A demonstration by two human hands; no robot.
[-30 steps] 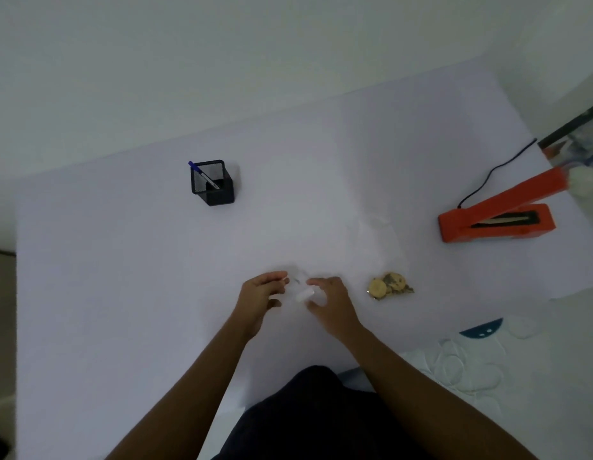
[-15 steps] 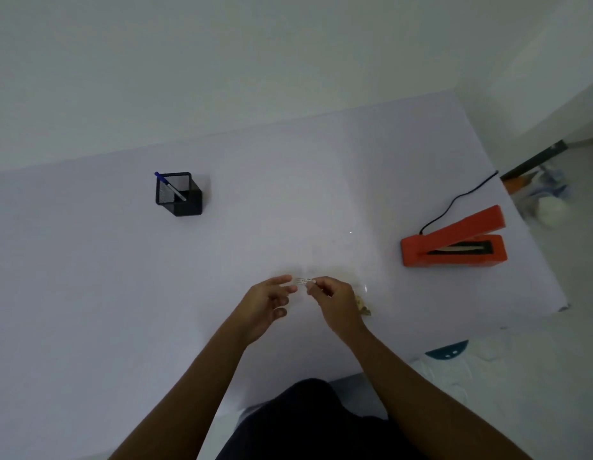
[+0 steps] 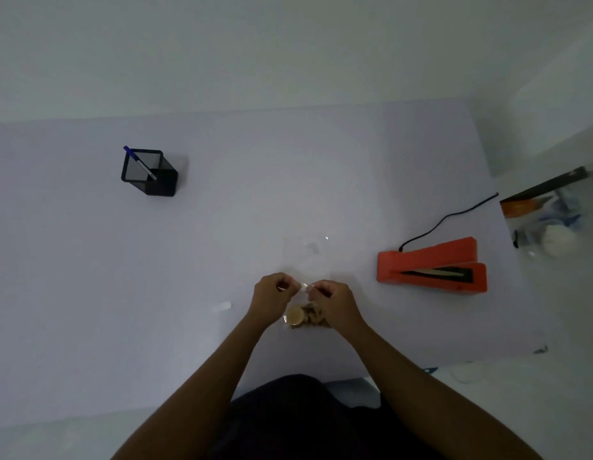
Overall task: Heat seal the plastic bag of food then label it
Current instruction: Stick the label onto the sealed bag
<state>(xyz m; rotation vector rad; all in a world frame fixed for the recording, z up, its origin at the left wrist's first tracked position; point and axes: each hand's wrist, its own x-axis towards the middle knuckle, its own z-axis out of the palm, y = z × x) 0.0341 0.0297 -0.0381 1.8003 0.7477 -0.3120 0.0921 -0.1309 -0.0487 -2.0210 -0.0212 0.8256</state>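
Far left on the pale table (image 3: pixel 89 293): a black mesh pen holder (image 3: pixel 151 174), upright, with a blue-capped pen (image 3: pixel 139 163) leaning inside, tip down toward the right. Nearer the middle, a small white label (image 3: pixel 221 307), flat on the surface, just left of the left hand and apart from it. Left hand (image 3: pixel 272 298) with fingers curled, pinching the left end of the clear plastic bag's top edge (image 3: pixel 304 287). Right hand (image 3: pixel 333 302) likewise curled, pinching the right end of that same edge, the two fists close together with a short stretch of film between them. Below and between the wrists, the food (image 3: pixel 305 316), round pale biscuits bunched at the bottom of the bag, low over the table near the front edge; whether resting on it or lifted, impossible to tell. Beyond the hands, faint glints of clear film on the table, outline too dim to trace. Well to the right, an orange heat sealer (image 3: pixel 431 267), lid raised, dark sealing strip exposed, black cord (image 3: pixel 451 217) trailing off toward the table's far right edge. Past that edge, blurred clutter on the floor.
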